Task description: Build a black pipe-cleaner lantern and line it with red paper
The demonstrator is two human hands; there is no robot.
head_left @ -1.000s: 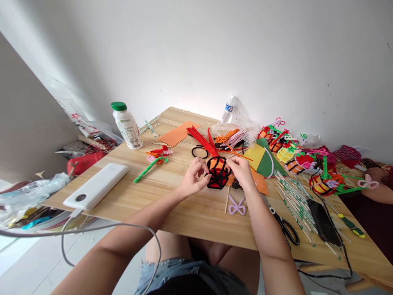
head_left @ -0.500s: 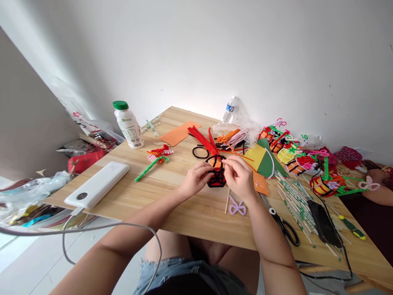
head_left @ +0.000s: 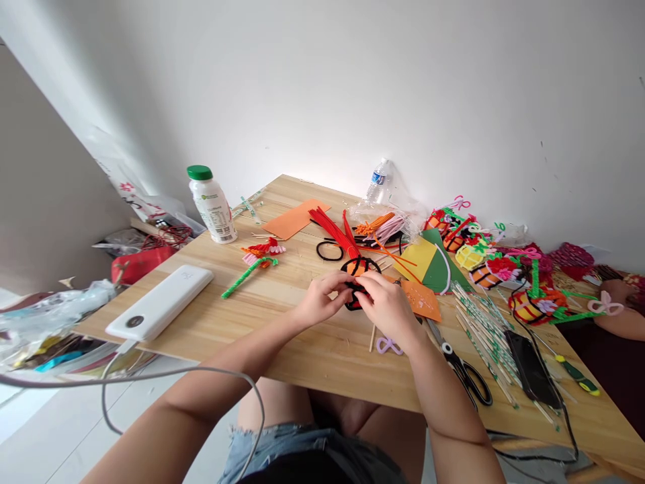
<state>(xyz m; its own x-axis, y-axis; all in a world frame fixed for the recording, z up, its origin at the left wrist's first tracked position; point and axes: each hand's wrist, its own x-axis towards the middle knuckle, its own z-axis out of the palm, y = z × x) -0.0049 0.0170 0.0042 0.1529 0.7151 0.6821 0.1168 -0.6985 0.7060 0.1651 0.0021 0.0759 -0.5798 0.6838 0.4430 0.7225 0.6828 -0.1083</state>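
Observation:
A small lantern frame [head_left: 354,304] of black pipe cleaners, with red and orange inside, sits between my hands above the table. My left hand [head_left: 326,297] pinches its left side near the middle. Fingers bent, my right hand [head_left: 385,302] grips the same frame from the right and covers part of it. Just beyond lies a bundle of red pipe cleaners [head_left: 337,232], beside a black pipe-cleaner ring [head_left: 329,251]. A lilac pipe-cleaner bow [head_left: 389,345] and a thin wooden stick [head_left: 372,338] are below my right hand.
Scissors [head_left: 466,373], wooden sticks [head_left: 486,343], a phone [head_left: 533,368] and a screwdriver [head_left: 577,374] lie at the right. Finished pipe-cleaner lanterns [head_left: 488,269] line the back right. A white power bank [head_left: 160,302] and a bottle [head_left: 211,205] stand left. Another person's arm [head_left: 625,316] shows at the far right.
My right hand has moved down and left, closer to my left hand, over the frame's middle. The frame has tilted, and its top loop looks wider.

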